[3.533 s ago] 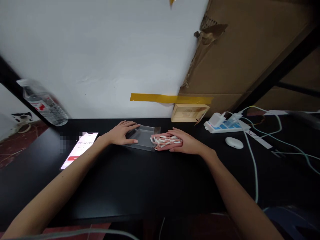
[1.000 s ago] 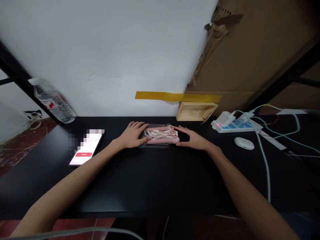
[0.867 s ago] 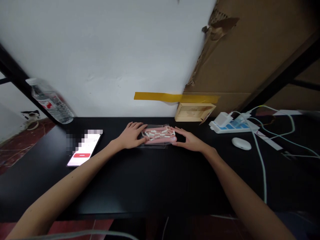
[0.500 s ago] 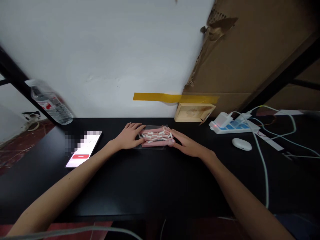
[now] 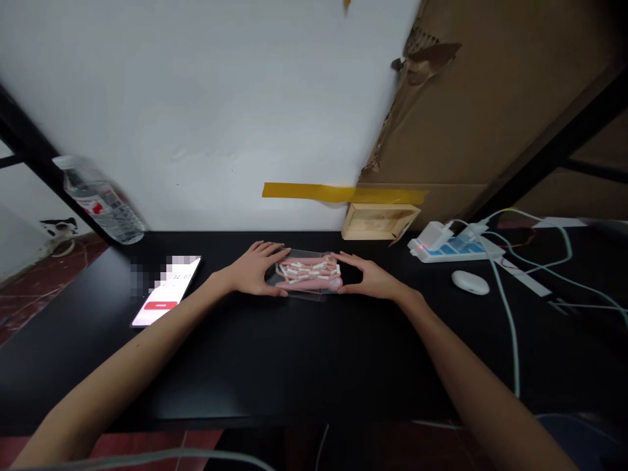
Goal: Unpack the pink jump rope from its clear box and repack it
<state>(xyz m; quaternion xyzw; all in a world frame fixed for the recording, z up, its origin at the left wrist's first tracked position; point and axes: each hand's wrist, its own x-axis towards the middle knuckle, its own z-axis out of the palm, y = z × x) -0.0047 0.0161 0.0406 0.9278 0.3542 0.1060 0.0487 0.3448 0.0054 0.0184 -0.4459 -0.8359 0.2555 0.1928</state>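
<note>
A clear plastic packet (image 5: pixel 309 273) with pink and white pieces inside lies flat on the black table, between my two hands. My left hand (image 5: pixel 254 269) is at its left end, thumb and fingers spread around that edge. At the right end, my right hand (image 5: pixel 367 278) has its thumb and index finger at the packet's corners, with a gap between them. Both hands grip the packet from its ends.
A lit phone (image 5: pixel 169 291) lies on the black table (image 5: pixel 275 366) at left, with a water bottle (image 5: pixel 105 206) behind. Against the wall leans a shallow wooden box (image 5: pixel 377 221). At right are a power strip (image 5: pixel 456 248), cables and a white case (image 5: pixel 470 282).
My right thumb and fingers have spread wider around the packet's right end. My left thumb has moved down to the near edge, and the packet sits slightly tilted compared with before.
</note>
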